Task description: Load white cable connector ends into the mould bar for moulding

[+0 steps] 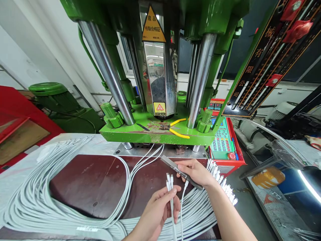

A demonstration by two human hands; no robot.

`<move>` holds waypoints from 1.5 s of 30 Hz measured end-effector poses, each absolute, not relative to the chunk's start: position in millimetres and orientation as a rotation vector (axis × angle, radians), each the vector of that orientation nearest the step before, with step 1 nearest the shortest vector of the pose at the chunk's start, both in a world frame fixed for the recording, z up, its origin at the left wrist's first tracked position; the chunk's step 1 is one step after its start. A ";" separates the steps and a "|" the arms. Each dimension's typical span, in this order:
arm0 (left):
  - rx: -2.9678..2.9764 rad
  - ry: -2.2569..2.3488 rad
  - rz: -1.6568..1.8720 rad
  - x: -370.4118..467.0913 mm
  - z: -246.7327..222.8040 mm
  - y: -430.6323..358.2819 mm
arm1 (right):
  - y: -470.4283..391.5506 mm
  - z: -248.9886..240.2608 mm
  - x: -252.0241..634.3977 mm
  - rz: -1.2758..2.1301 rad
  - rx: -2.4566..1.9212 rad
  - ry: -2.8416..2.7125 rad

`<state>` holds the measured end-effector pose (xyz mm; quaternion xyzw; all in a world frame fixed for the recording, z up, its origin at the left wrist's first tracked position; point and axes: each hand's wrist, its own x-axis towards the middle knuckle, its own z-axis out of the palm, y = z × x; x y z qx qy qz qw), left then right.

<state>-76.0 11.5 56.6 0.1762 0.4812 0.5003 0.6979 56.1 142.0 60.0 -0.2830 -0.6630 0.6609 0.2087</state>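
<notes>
My left hand [163,202] is closed around a few white cables [172,204], whose connector ends [170,179] point up above the fingers. In my right hand [194,170] is a long, flat grey metal tool [172,163], tilted with its wide end toward the press; its exact kind is unclear. Just below that tool, a single cable with a white plug [186,184] rises close to my right fingers. I cannot tell whether they touch it. Under both hands lies a large looped bundle of pale grey cables [198,204], with many plug ends [225,187] fanned out at the right.
A green press [155,137] stands ahead, with yellow-handled pliers [179,135] on its ledge. Several cables [142,160] run to its metal plate [140,152]. A red-framed control panel [220,137] is at right. Coiled cables [30,187] cover the brown board's [82,184] left side.
</notes>
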 end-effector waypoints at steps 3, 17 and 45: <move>0.378 1.089 1.092 -73.9 59.6 11.1 | 141.5 58.0 55.9 1.848 -0.796 -1.853; 0.521 1.184 0.923 -71.3 56.8 16.3 | 139.7 54.3 55.2 1.975 -0.819 -1.771; 0.486 1.138 0.889 -78.7 52.0 17.0 | 137.4 60.7 53.3 1.943 -0.801 -1.844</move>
